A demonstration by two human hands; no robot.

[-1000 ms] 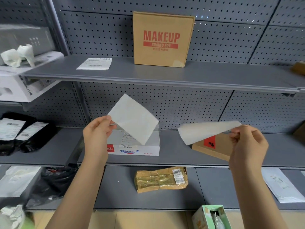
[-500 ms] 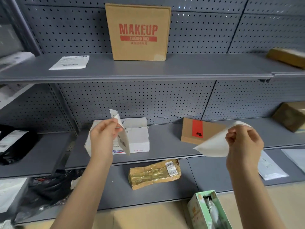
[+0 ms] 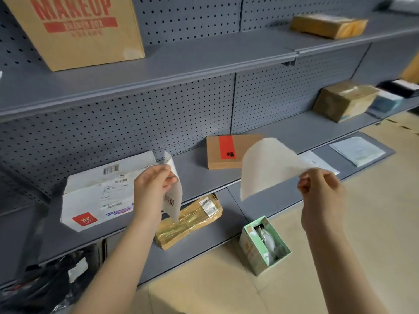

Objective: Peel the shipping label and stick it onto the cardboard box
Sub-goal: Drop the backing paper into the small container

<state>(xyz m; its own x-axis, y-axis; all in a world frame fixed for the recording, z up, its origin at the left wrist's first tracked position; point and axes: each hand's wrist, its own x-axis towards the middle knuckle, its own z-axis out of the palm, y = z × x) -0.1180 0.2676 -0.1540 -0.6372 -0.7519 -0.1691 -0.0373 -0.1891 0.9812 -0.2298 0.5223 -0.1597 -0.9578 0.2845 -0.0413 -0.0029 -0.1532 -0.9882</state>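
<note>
From the head camera, the left hand [image 3: 152, 191] pinches the peeled shipping label [image 3: 173, 194] between thumb and curled fingers, so that it hangs edge-on with a barcode showing, in front of the white carton [image 3: 99, 196] on the middle shelf [image 3: 267, 132]. The right hand [image 3: 322, 196], well apart from the left, is closed in a loose fist on one corner of the blank backing sheet [image 3: 267, 165], which curves up and left. The cardboard box [image 3: 77, 30] printed MAKEUP stands on the upper shelf [image 3: 204, 55], seemingly leaning back against the pegboard [image 3: 186, 17].
</note>
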